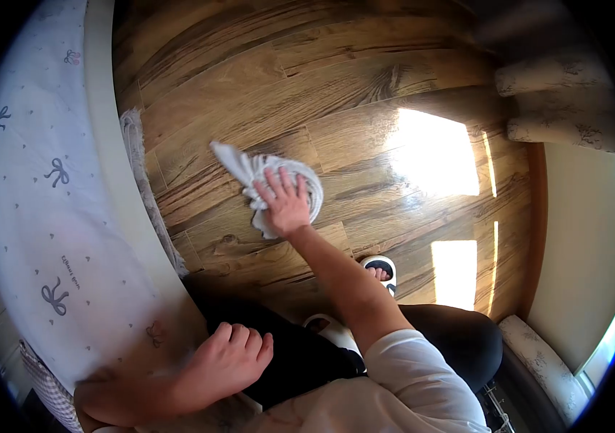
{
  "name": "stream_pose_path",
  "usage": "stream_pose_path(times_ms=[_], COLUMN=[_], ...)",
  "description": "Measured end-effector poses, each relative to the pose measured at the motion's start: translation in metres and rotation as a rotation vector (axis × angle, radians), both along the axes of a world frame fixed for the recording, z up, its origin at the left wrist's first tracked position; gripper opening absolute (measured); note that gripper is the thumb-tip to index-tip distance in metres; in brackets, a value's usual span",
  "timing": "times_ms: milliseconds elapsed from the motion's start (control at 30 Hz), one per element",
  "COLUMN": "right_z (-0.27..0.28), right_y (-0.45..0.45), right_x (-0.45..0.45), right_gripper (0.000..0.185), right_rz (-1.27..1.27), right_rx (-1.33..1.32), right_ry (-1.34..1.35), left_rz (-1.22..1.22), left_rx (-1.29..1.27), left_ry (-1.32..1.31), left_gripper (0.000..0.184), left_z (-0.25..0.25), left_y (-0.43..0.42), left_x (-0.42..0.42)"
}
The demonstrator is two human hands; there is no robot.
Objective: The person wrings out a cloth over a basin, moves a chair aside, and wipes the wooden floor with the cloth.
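Note:
My right hand (pixel 286 202) lies on a bunched white-grey cloth (pixel 312 189) on the wooden floor. Its fingers are spread and press flat on top; the twisted end of the cloth points away to the upper left. Close to my body, my left hand (pixel 234 363) is above my dark-trousered leg, beside the bed edge. Its fingers are loosely curled, and nothing shows in them.
To the left stands a bed with a white, bow-printed sheet (pixel 40 209). A fuzzy grey strip (pixel 141 180) runs along its base. My sandalled foot (pixel 379 273) is right of the cloth. Patterned curtains (pixel 560 108) hang at right; sunlight falls on the wooden floor (pixel 365 137).

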State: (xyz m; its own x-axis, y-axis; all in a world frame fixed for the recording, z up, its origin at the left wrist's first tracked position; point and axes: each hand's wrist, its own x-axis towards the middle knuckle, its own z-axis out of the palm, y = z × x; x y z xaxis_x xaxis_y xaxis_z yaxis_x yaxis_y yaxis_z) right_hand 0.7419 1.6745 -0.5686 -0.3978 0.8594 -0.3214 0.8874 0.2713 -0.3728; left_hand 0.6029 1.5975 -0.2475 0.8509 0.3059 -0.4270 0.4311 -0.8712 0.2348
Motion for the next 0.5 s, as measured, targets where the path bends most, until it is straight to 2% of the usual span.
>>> stream_pose_path(times_ms=[67,167,267,367,500], right_z=[0.002,0.002,-0.002,0.015,-0.007], right_y=[-0.038,-0.073,-0.053,-0.009,0.034], right_x=[-0.044,-0.064,-0.047,-0.008,0.084], right_gripper=[0.055,0.053,0.051,0.055,0.061], right_rz=[0.320,0.522,0.577,0.328,-0.154], right_rx=[-0.056,-0.111,-0.166,-0.131,0.179], right_ry=[0.055,0.107,0.164,0.103,-0.054], left_rz=[0.010,0.025,0.046,0.071,0.075], left_rx=[-0.001,-0.006,-0.031,-0.036,0.015], left_ry=[-0.010,-0.014,0.003,0.040,0.037], left_gripper=[0.029,0.029,0.029,0.030,0.032], left_z=[0.001,0.000,-0.001,0.001,0.000], left_y=[-0.001,-0.001,0.000,0.001,0.003], left_x=[-0.002,-0.005,-0.006,-0.007,-0.011])
